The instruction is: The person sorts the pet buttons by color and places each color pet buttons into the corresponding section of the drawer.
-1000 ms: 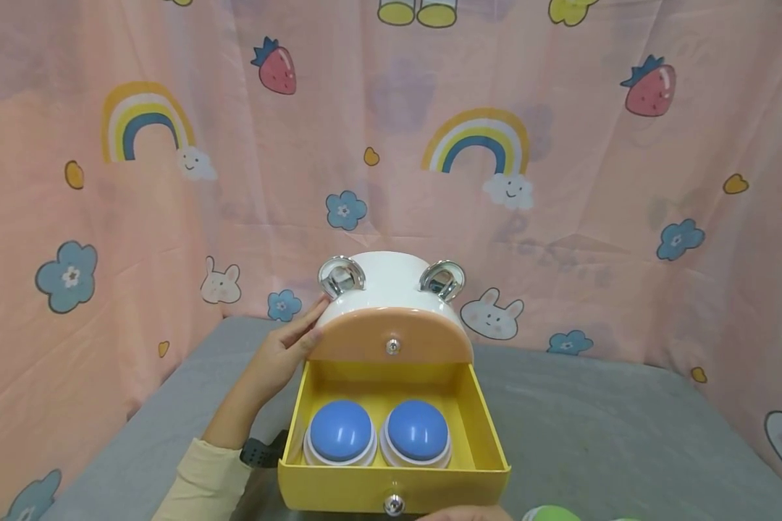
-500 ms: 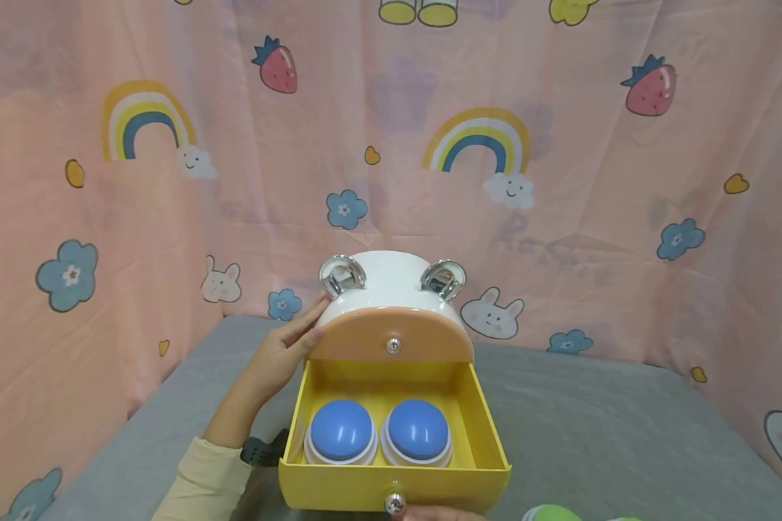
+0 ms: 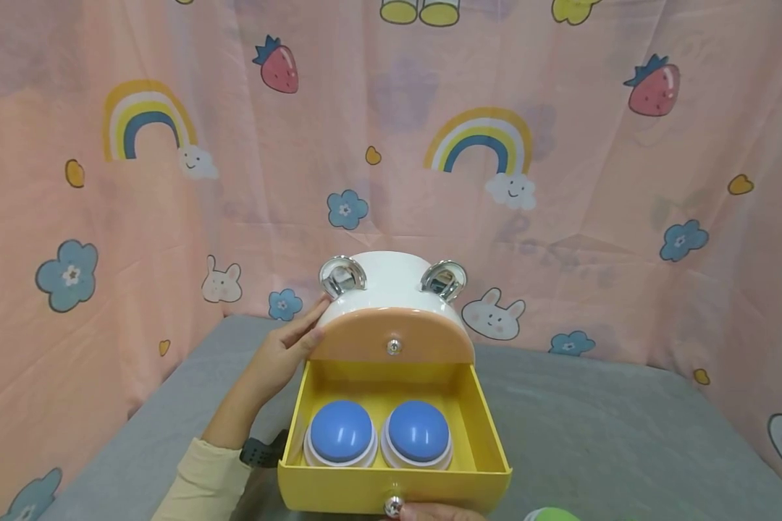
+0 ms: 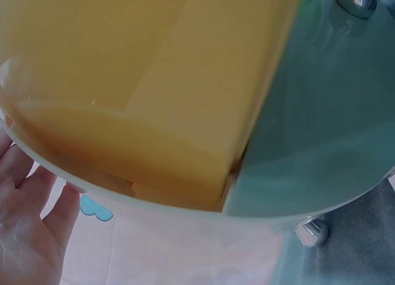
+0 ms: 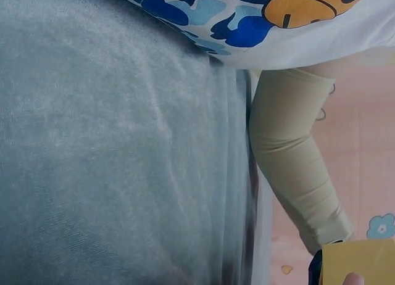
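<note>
A small toy chest of drawers (image 3: 391,278) has a white rounded top with two silver ears. Its yellow drawer (image 3: 482,420) is pulled out beneath an orange drawer front (image 3: 358,336) with a silver knob. Inside lie two domed buttons, a left blue one (image 3: 341,430) and a right blue one (image 3: 418,430), both on white bases. My left hand (image 3: 276,362) rests against the chest's left side, fingers extended. At the bottom edge of the head view, my right hand (image 3: 439,512) pinches the yellow drawer's silver knob (image 3: 394,505); most of that hand is out of frame.
A green domed button (image 3: 552,514) is cut off at the lower edge, right of the drawer. Grey cloth (image 3: 625,434) covers the table, with a pink printed curtain (image 3: 560,145) behind. A teal drawer front (image 4: 315,124) shows in the left wrist view.
My right hand has moved left along the drawer's front edge to the knob and taken hold of it. The left hand, drawer and blue buttons have stayed put.
</note>
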